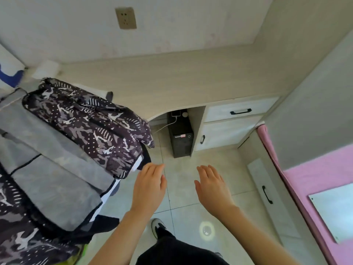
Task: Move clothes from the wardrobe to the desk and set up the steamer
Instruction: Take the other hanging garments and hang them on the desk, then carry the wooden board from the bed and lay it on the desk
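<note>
Counter [191, 79] runs along the wall. Clothes lie heaped over its left end, a camouflage jacket [91, 123] and a grey garment [57, 169] spilling off its front edge, probably laid out for steaming. A pink bed [324, 178] borders its right side. A computer tower [181, 138] stands in its knee gap. The left hand [149, 186] and the right hand [212, 188] hang in front of it over the floor, fingers straight, grasping nothing. A wall socket [125, 18] above it would suit the steamer, which is not in view.
</note>
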A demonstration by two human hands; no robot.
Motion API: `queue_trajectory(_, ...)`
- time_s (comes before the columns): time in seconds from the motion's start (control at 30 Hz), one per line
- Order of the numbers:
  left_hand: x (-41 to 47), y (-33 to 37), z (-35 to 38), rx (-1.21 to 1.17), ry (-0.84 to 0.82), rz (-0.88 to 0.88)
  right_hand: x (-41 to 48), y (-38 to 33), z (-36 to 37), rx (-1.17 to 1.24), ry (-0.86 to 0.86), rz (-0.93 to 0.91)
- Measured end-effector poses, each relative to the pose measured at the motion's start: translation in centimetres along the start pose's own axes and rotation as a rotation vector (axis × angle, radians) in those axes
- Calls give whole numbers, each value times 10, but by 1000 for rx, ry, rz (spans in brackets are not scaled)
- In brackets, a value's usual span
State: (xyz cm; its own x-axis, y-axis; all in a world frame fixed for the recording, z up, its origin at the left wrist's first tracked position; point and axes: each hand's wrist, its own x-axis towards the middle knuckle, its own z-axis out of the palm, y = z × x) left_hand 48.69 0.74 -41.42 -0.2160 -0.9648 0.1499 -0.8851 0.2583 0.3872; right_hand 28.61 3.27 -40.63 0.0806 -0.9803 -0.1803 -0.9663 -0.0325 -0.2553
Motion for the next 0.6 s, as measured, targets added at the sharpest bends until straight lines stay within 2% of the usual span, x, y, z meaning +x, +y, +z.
queue_trajectory(0.23, -26, 123, 49, -57, -113, 128, -89, 101, -17, 29, 65, 190)
queue_trajectory(0.6, -59, 302, 130, -88, -247, 431, -224, 252, -33, 66, 203, 496)
